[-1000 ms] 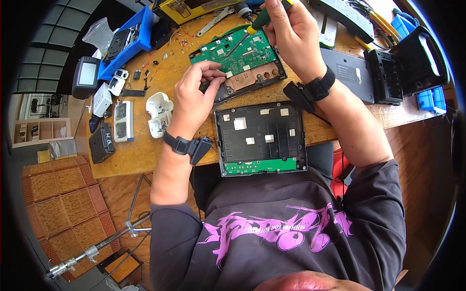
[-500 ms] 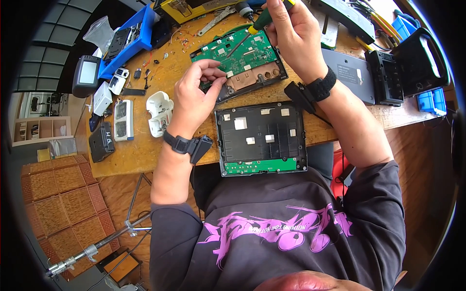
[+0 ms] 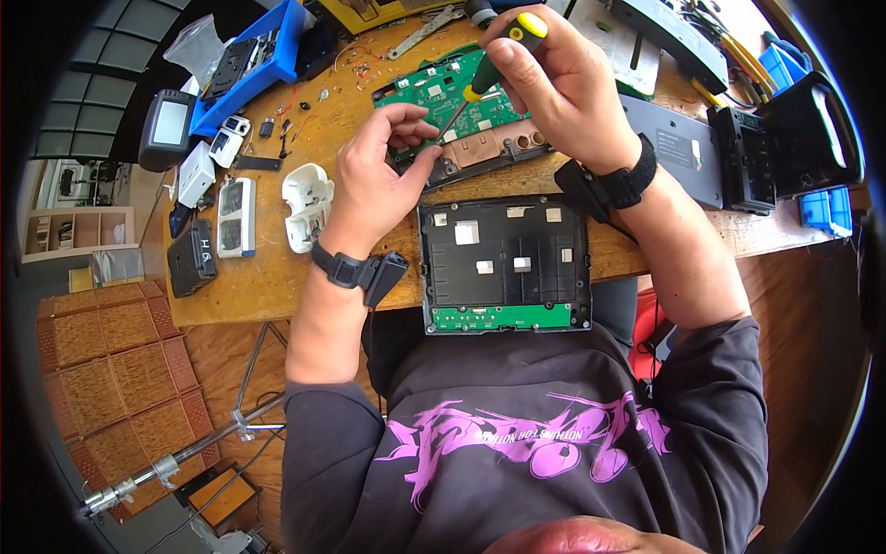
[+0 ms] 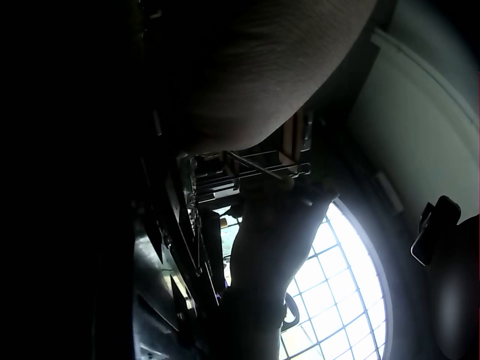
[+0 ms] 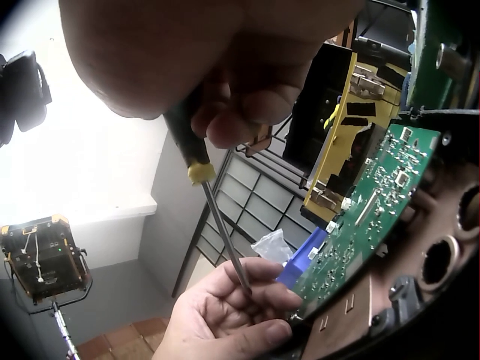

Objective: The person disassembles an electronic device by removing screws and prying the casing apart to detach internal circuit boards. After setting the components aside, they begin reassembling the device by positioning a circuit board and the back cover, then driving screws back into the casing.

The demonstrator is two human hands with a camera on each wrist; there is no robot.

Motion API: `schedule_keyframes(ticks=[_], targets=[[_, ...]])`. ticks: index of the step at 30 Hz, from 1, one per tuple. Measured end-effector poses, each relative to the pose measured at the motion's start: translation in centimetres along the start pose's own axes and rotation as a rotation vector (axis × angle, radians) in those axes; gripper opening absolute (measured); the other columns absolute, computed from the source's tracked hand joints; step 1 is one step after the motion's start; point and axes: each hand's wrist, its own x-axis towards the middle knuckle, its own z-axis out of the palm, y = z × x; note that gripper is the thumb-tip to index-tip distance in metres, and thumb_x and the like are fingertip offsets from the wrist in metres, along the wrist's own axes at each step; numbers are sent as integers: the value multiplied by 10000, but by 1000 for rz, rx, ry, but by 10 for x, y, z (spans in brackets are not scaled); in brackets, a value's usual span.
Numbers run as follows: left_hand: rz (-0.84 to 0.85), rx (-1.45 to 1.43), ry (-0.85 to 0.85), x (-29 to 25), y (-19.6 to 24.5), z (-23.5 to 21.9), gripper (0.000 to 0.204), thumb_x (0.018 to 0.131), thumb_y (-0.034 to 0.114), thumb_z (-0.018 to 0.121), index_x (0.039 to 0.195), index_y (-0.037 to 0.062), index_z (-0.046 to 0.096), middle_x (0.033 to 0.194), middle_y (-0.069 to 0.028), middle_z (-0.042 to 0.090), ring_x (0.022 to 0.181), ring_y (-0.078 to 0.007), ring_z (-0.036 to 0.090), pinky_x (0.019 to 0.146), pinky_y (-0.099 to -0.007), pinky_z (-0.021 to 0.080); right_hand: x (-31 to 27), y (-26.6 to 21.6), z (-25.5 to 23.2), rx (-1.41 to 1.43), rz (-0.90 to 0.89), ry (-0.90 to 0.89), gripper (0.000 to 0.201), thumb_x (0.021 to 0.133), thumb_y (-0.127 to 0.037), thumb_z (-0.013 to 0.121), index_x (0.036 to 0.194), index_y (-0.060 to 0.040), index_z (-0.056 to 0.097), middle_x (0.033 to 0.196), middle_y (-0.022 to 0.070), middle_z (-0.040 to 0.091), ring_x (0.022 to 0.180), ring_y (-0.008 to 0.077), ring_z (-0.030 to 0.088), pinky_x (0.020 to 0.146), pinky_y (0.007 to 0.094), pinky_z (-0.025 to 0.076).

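Note:
My right hand (image 3: 577, 102) grips a screwdriver with a green and yellow handle (image 3: 482, 81). Its thin shaft slants down over a green circuit board (image 5: 367, 214), set in a dark housing with a copper-coloured plate (image 3: 475, 148). At the board's near left corner is my left hand (image 3: 374, 180), fingers bent and thumb apart from them. In the right wrist view the screwdriver's tip overlaps the left fingers (image 5: 274, 296); I cannot tell whether they pinch anything. Nearer my body lies a black cover (image 3: 503, 268) with white pads and a green strip board. The left wrist view is mostly dark.
White casings (image 3: 303, 208), a black box (image 3: 192, 258) and a blue bin (image 3: 277, 65) lie on the left. A grey device (image 3: 678, 148) and black housings (image 3: 803, 138) stand on the right. Small debris and a metal wrench (image 3: 425, 32) lie at the back.
My right hand has come down and nearer my body, bringing the screwdriver tip from the middle of the board to the left fingertips. The left hand has hardly moved; the head view has shifted slightly.

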Motion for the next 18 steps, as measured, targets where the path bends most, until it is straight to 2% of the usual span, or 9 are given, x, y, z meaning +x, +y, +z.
schedule_keyframes(ticks=[4, 6, 8, 18], targets=[[18, -9, 3, 0, 0, -1, 423, 928, -36, 891, 1312, 14, 721, 1108, -112, 866, 1002, -205, 841, 911, -340, 658, 0, -1, 0, -42, -38, -7, 285, 1174, -284, 746, 1135, -9, 684, 907, 57, 746, 816, 110, 667, 728, 306, 553], [19, -16, 3, -1, 0, -1, 413, 931, -34, 888, 1307, 12, 722, 1108, -113, 866, 1003, -210, 844, 912, -342, 659, 0, -3, -2, -161, -34, -29, 268, 1165, -273, 757, 1143, -14, 692, 907, 67, 747, 803, 132, 676, 728, 313, 556], [-40, -31, -22, -1, -1, -1, 420, 958, -47, 867, 1347, 13, 720, 1134, -108, 871, 1056, -182, 827, 975, -335, 640, 1, -4, -2, -163, -42, -33, 263, 1161, -269, 762, 1141, -16, 694, 909, 73, 750, 799, 142, 683, 730, 317, 559], [-9, -17, -16, -1, -3, 0, 397, 961, -54, 859, 1330, 6, 725, 1112, -113, 871, 1034, -183, 839, 954, -333, 654, 3, -5, -1, -172, -8, -82, 249, 1152, -249, 773, 1144, -14, 689, 919, 94, 766, 806, 170, 710, 738, 334, 572]])
